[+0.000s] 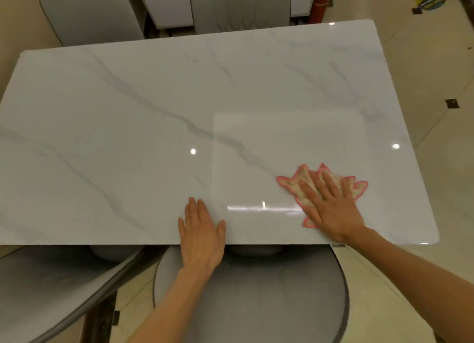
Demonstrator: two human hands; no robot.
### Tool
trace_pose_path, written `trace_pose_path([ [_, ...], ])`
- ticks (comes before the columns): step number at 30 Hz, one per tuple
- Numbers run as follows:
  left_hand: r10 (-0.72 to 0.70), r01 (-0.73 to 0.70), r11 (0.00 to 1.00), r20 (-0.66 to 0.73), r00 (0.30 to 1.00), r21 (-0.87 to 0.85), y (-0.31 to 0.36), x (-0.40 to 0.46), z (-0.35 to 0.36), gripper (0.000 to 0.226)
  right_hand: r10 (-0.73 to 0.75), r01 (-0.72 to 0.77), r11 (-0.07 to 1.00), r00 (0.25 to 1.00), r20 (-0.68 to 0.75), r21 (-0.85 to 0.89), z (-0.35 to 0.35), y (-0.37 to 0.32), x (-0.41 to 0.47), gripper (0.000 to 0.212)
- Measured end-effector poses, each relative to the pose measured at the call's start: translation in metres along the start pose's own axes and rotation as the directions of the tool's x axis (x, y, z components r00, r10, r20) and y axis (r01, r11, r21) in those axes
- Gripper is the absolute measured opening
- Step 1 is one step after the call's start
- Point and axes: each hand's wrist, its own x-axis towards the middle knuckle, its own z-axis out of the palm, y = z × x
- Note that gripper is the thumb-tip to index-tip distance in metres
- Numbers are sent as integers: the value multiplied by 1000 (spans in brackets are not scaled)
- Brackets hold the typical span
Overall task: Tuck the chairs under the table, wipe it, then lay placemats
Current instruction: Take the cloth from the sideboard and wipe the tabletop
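A white marble table [128,137] fills the view. My right hand [331,209] lies flat with spread fingers on a crumpled cream cloth with pink edging [357,188], near the table's front right. Flat on the table's front edge rests my left hand [201,235], fingers straight, holding nothing. A grey padded chair [256,296] stands right below me, its seat partly under the table. A second grey chair [51,286] is at the front left. Two more grey chairs [89,11] [241,6] stand at the far side.
A white cabinet [166,4] stands behind the far chairs, and a red cylinder [319,4] stands at the back right. Cream tiled floor [436,73] runs along the right side of the table. Ceiling lights reflect on the glossy top.
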Motion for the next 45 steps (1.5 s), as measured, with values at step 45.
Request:
trace_pose_path([
  [45, -475, 480, 877, 189, 859, 22, 450, -78, 105, 82, -845, 819, 533, 529, 79, 214, -36, 246, 34, 77],
])
